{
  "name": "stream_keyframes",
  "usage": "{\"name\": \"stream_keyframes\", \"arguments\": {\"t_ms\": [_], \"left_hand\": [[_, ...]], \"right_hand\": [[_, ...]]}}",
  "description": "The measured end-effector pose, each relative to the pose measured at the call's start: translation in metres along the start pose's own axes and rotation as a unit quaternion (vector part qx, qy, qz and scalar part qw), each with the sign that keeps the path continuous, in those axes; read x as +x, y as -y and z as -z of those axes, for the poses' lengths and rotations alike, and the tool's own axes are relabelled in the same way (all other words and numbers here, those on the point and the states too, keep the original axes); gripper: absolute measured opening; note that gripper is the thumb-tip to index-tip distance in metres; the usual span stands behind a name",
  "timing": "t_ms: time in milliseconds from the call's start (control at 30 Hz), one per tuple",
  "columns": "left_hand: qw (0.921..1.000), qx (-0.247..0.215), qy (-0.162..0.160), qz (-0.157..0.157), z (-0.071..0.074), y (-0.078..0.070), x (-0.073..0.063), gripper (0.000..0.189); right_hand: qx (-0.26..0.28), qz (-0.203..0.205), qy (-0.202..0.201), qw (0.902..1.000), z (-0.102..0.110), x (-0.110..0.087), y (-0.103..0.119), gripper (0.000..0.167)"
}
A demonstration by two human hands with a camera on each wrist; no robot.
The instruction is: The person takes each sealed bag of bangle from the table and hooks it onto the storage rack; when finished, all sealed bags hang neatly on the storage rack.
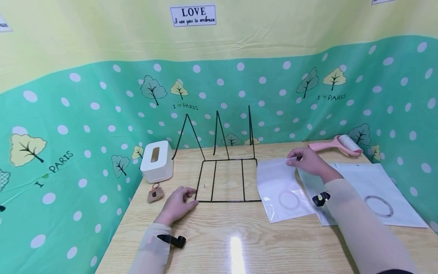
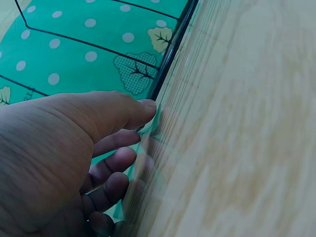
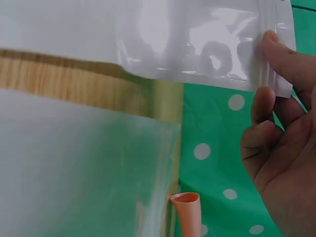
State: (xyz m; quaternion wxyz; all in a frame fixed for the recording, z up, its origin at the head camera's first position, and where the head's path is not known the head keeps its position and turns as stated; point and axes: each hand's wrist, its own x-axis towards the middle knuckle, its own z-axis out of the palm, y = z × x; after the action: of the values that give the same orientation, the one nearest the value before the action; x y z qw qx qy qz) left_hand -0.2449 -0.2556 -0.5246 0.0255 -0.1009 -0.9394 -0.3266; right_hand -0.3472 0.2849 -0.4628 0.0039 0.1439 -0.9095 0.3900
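Note:
A black wire rack (image 1: 226,201) with three upright triangular dividers lies on the wooden table. My left hand (image 1: 178,203) is at its front left corner, and in the left wrist view thumb and index finger pinch the end of the dark bar (image 2: 170,54). The other fingers curl loosely below. With thumb and fingers, my right hand (image 1: 306,161) holds the upper edge of a white zip bag (image 1: 273,182). The bag hangs beside the rack's right side and overlaps it in the head view. Its zip strip and glossy clear front show in the right wrist view.
A larger whitish flat bag (image 1: 366,182) lies under my right forearm. Behind it is a pink lint roller (image 1: 349,144). To the left stand a white tissue box (image 1: 162,175) and a small brown keychain (image 1: 155,195). A green dotted cloth (image 1: 273,125) hangs behind the table.

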Motion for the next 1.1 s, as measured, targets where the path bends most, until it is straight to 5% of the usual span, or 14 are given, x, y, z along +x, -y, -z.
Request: {"name": "stream_keyframes", "arguments": {"t_ms": [467,1100], "left_hand": [[1.0000,0.004,0.002,0.001,-0.001,0.001,0.000,0.040],[1.0000,0.000,0.007,0.004,0.000,0.002,0.001,0.041]], "right_hand": [[0.011,-0.017,-0.022,0.9995,0.016,-0.028,0.021,0.041],[-0.017,0.040,-0.063,0.9970,0.052,-0.059,0.052,0.023]]}}
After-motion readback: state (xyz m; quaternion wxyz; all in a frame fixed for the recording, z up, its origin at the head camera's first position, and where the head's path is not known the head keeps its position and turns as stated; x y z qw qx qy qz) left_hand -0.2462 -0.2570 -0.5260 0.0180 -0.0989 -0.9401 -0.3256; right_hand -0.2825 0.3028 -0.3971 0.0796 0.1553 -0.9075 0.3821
